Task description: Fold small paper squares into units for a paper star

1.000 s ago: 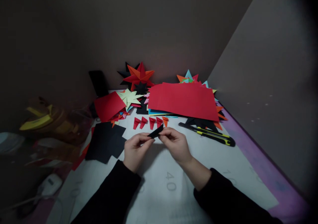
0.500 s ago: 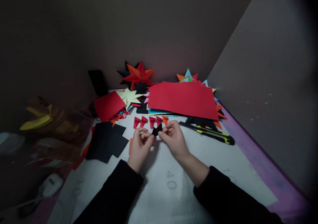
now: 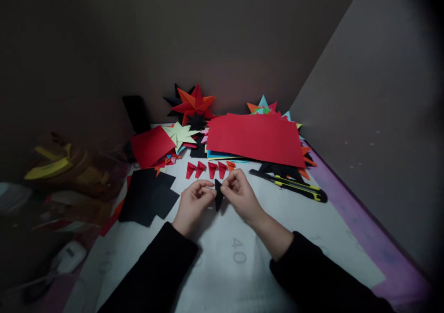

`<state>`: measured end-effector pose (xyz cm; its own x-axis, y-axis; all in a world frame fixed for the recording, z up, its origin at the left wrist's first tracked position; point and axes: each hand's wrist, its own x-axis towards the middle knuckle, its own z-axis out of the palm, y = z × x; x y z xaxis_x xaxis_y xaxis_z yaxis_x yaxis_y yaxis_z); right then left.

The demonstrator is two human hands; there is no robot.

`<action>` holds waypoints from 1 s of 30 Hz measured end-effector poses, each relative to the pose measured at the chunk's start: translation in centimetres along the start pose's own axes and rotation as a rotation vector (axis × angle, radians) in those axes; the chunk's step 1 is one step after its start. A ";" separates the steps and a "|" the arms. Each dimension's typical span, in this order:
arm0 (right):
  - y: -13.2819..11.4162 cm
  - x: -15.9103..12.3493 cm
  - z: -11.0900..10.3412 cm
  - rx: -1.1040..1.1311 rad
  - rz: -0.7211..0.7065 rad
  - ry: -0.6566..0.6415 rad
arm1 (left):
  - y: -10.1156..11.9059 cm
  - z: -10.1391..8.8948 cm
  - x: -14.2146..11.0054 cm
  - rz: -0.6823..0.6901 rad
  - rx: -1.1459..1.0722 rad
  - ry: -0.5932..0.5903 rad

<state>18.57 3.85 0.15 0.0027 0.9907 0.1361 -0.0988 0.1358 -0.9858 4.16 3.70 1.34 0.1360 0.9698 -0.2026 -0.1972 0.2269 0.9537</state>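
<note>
A small piece of folded black paper [image 3: 218, 195] stands on end between my hands, narrow and pointed at top and bottom. My left hand [image 3: 194, 203] pinches its left side with thumb and fingers. From the other side my right hand [image 3: 239, 195] grips it between thumb and forefinger. Just beyond my fingers lies a row of small folded red paper pieces [image 3: 212, 170], with an orange folded piece [image 3: 231, 166] at its right end. Black paper squares [image 3: 145, 199] lie fanned out left of my left hand.
A yellow-and-black utility knife [image 3: 294, 188] lies at the right. Red paper sheets [image 3: 256, 139] are stacked at the back, near a red-orange paper star [image 3: 194, 102] and a pale green star [image 3: 180, 136]. A dark phone-like slab [image 3: 136, 114] leans behind. A white plug-like device [image 3: 71, 256] sits at left.
The folded black paper has turned from lying crosswise to standing upright and narrow. My left hand has shifted slightly left; my right hand has stayed nearly in place.
</note>
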 end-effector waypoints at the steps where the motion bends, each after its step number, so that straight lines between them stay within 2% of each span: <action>1: 0.0 0.0 -0.1 -0.014 -0.006 -0.012 | 0.0 -0.1 0.0 -0.016 0.000 -0.029; 5: 0.1 -0.1 -0.5 -0.104 0.009 -0.144 | -0.1 -0.5 0.1 -0.035 0.124 -0.125; 7: 0.3 -0.2 -0.4 -0.130 0.025 -0.183 | -0.2 -0.7 0.1 -0.026 0.190 -0.136; 10: 0.8 -0.4 0.0 -0.128 0.044 -0.168 | -0.4 -0.8 0.2 0.013 0.192 -0.079; 14: 0.9 -0.7 0.9 -0.133 0.069 -0.148 | -0.5 -0.5 0.0 0.062 0.077 0.039; 20: 0.6 -0.8 1.6 -0.044 0.122 -0.137 | -0.3 -0.4 0.0 0.047 -0.089 0.120; 24: 0.4 -0.9 1.1 -0.018 0.115 -0.143 | 0.2 -0.7 0.1 0.011 -0.059 0.067; 30: 0.2 -0.6 -0.3 -0.153 0.036 -0.270 | 1.1 -1.2 0.3 0.025 0.003 -0.020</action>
<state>18.87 3.24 -0.17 -0.2645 0.9591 0.1014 0.0574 0.1206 -0.9910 2.86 4.38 2.09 0.1500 0.9732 -0.1740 -0.1982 0.2021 0.9591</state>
